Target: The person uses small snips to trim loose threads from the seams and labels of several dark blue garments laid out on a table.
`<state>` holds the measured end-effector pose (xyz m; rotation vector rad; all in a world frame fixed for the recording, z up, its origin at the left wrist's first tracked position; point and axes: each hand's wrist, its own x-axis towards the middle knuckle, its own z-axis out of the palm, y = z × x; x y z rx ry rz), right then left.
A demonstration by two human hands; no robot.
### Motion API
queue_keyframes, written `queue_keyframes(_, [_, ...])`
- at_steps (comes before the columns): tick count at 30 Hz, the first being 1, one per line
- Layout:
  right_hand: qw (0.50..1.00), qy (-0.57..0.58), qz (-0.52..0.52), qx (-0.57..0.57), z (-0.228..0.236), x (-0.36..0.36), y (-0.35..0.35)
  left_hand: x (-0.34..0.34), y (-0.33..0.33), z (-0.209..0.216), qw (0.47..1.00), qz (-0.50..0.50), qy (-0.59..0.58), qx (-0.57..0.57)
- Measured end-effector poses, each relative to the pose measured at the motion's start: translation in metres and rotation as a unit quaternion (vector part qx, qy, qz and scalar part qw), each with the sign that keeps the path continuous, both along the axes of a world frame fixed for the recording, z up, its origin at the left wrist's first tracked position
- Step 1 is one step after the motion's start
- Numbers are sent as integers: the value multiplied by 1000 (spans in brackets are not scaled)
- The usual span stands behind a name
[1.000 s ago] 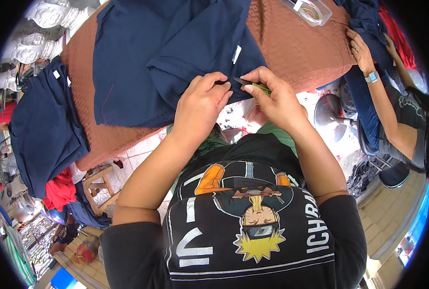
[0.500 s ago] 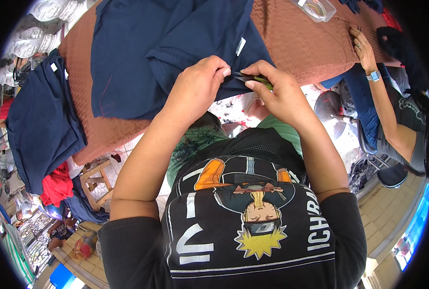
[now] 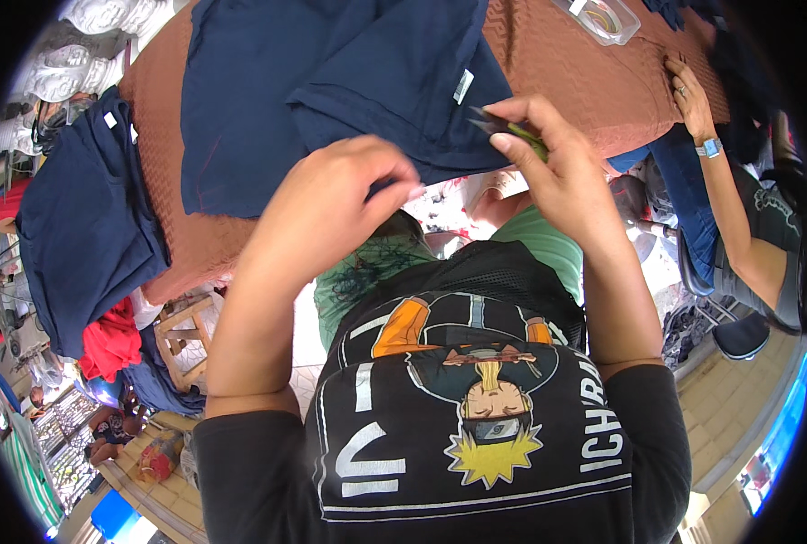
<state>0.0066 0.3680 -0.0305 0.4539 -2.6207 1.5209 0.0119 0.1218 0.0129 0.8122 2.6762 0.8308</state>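
A dark navy garment point(image 3: 249, 118) with a small white label lies over the near edge of the covered table. My right hand point(image 3: 562, 168) holds green-handled thread snips point(image 3: 488, 121) between thumb and fingers, their dark blades pointing left above the cloth, close to the label. My left hand point(image 3: 345, 190) is at the garment's near edge, apart from the snips. Motion smears its curled fingers, so whether it holds anything cannot be made out. Dark loose threads point(image 3: 367, 274) lie on the green cloth over my lap.
The table has a brown textured cover point(image 3: 558, 63). A clear plastic container point(image 3: 607, 20) stands at its far right. Another person's hand point(image 3: 691, 104) rests on the table at right. More navy clothing point(image 3: 86, 218) hangs at left, above red cloth point(image 3: 111, 340) and a wooden stool point(image 3: 184, 343).
My left hand has come away from the snips, toward me and left. My right hand has shifted slightly right and up with the snips. The two hands are farther apart.
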Motion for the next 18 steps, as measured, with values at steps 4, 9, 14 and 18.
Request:
queue_keyframes(4, [983, -119, 35, -134, -21, 4, -16, -11, 29, -41, 987, 71, 108, 92])
queue_keyframes(9, [981, -152, 8, -122, -34, 3, -14, -19, 30, -62, 984, 82, 133, 80])
queue_keyframes(14, [986, -137, 9, -92, -35, 0, -15, -34, 26, -51, 992, 110, 22, 61])
queue_keyframes(18, [993, -108, 14, -49, -28, 0, -17, -43, 21, -44, 986, 122, -80, 82])
